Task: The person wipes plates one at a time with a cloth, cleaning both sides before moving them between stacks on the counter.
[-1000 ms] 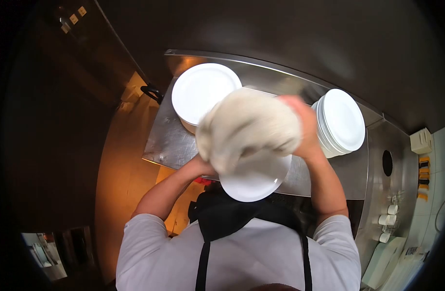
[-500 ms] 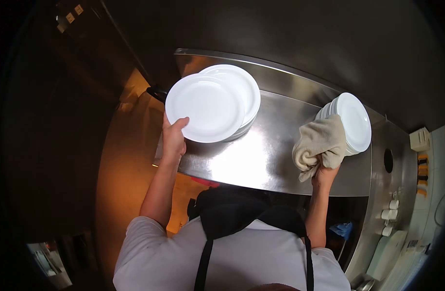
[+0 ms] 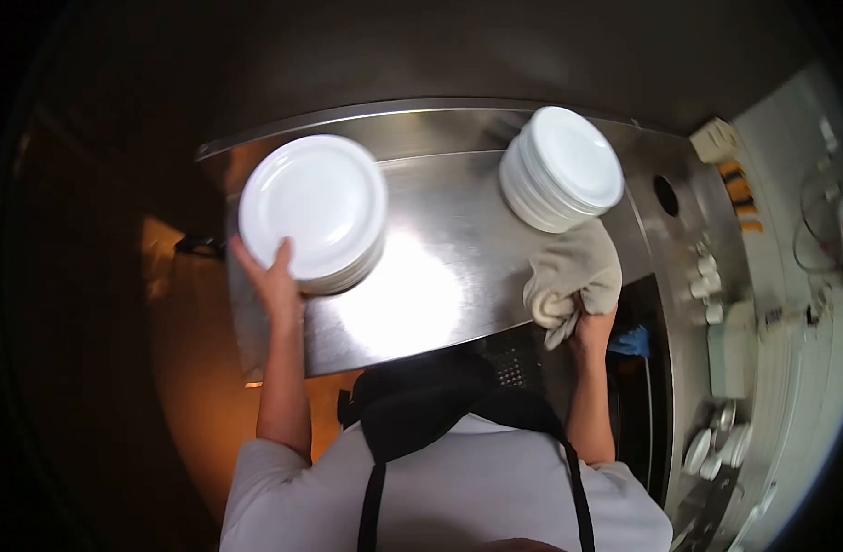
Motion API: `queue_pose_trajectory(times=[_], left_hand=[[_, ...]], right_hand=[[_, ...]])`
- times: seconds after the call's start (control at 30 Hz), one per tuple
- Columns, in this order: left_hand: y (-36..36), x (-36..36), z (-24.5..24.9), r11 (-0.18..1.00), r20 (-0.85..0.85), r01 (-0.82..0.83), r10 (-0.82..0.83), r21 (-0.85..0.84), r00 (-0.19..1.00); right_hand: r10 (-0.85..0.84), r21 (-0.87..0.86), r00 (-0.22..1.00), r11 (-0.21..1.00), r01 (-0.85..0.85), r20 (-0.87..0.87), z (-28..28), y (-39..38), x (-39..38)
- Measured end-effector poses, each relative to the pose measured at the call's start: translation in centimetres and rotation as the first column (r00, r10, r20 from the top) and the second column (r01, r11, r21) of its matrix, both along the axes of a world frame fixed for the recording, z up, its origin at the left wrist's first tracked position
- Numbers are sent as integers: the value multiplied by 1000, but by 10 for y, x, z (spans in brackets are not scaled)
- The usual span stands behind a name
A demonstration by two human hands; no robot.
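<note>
On the steel counter's left side stands a stack of white plates (image 3: 315, 207). My left hand (image 3: 276, 281) is at the near left edge of its top plate, thumb over the rim and fingers along the side. A beige cloth (image 3: 578, 271) hangs bunched in my right hand (image 3: 594, 329), whose fingers are partly covered by it. Just beyond the cloth is a second stack of white plates (image 3: 578, 161), with its upper plates leaning to the right.
The steel counter (image 3: 440, 212) has a raised back edge. To the right are a round hole (image 3: 666, 195), orange-and-black handled items (image 3: 739, 193), white cups (image 3: 705, 285) and small white dishes (image 3: 702, 451). A blue cloth (image 3: 630, 341) hangs below the counter.
The view has turned to the right. The plate in my left hand has come down and now lines up with the left stack. The cloth has moved off the right stack toward me.
</note>
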State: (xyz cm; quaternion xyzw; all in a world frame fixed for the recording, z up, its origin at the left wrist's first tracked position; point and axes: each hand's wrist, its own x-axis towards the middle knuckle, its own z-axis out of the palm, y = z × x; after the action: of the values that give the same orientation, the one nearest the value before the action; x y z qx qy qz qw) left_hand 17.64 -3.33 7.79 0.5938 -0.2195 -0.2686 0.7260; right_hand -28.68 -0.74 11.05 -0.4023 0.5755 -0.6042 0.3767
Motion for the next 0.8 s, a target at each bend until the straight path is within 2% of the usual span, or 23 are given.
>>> queue_pose_trajectory(times=[0.03,0.07,0.1,0.17,0.2,0.23,0.27,0.3,0.33,0.37,0.4,0.47,0.5,0.57,0.6,0.67,0.7,0.8], left_hand=[[-2,3,-12,993,122,-115,109,41,986],[6,-4,3,966,416,-250,200,70,887],[7,-20,16,943,474,-296,334,-155,815],[12,-45,31,960,588,-87,233,-265,774],[12,-61,35,952,645,15,196,-307,738],[6,-88,32,934,631,141,105,-328,768],[-1,-116,33,919,668,337,-119,-206,734],[-10,-148,35,852,678,518,-334,-80,655],[-22,-190,54,761,659,649,-481,-15,579],[-43,-224,53,655,804,755,-442,-14,398],[-63,-255,52,542,911,840,-358,24,205],[-91,-315,55,466,937,883,-329,55,116],[-103,-337,55,486,946,871,-309,71,96],[-127,-368,55,520,962,847,-270,113,37],[-136,-378,60,585,956,794,-294,167,16],[-149,-399,72,700,938,665,-347,261,-2],[-155,-405,66,776,933,546,-359,314,-26],[-157,-410,44,819,934,468,-356,332,-39]], right_hand=[[-17,-68,999,998,14,-40,4,-11,-20],[-41,-105,992,994,28,-117,24,-24,-33],[-66,-201,975,979,23,-211,51,-39,-36],[-183,-370,898,929,24,-400,79,-84,-61],[-151,-312,804,949,-46,-575,88,-108,-72],[-110,-243,681,965,-103,-724,95,-132,-83],[51,-135,610,957,-255,-790,99,-161,-86],[195,4,554,945,-326,-809,95,-185,-83],[565,410,333,803,-433,-755,98,-209,-78],[407,230,122,710,-666,-905,31,-248,-98],[413,286,-45,544,-789,-910,35,-264,-83],[410,256,-66,427,-867,-910,38,-286,-68],[437,255,-80,358,-898,-896,47,-295,-63],[363,249,-124,320,-914,-924,51,-323,-68],[326,252,-149,300,-920,-934,50,-337,-71],[308,214,-122,283,-935,-944,43,-362,-82],[285,204,-123,278,-938,-951,42,-374,-87],[239,195,-120,323,-926,-964,38,-399,-110]])
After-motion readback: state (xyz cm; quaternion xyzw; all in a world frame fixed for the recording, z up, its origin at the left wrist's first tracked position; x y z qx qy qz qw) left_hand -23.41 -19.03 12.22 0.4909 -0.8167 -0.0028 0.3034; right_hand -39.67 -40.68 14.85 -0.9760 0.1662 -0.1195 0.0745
